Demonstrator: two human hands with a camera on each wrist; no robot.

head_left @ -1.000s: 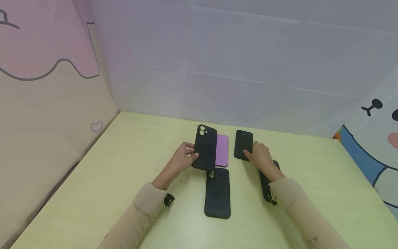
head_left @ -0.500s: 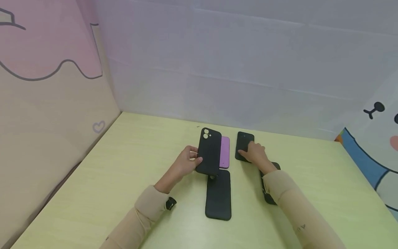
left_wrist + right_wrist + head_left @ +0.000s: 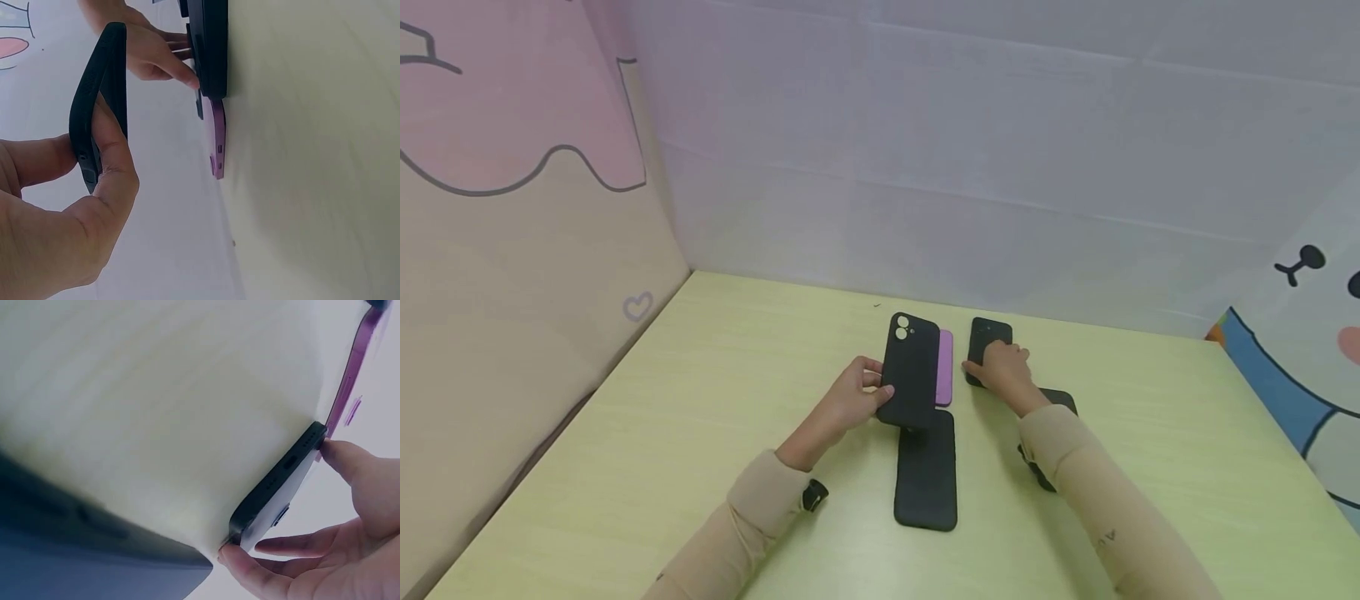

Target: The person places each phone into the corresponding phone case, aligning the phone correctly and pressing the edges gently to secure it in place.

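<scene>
My left hand [image 3: 853,400] pinches a black phone case [image 3: 912,375] at its left edge, holding it tilted up above the table. In the left wrist view the thumb and fingers press either side of the case wall [image 3: 94,94]. My right hand [image 3: 1009,375] reaches over a black phone [image 3: 981,333] lying toward the table's back. The right wrist view shows thumb and a fingertip on opposite edges of that phone [image 3: 275,481], at its port end. Partly behind the held case lies a purple phone [image 3: 945,371].
A second black phone case [image 3: 927,483] lies in front of the held one. Under my right forearm is another black, case-like item [image 3: 1060,400], partly hidden. The pale yellow table [image 3: 737,333] meets a white cloth wall [image 3: 962,167] at the back.
My left hand has brought the case slightly to the right, covering more of the purple phone. The right hand has shifted left over the black phone, its thumb now at the left edge.
</scene>
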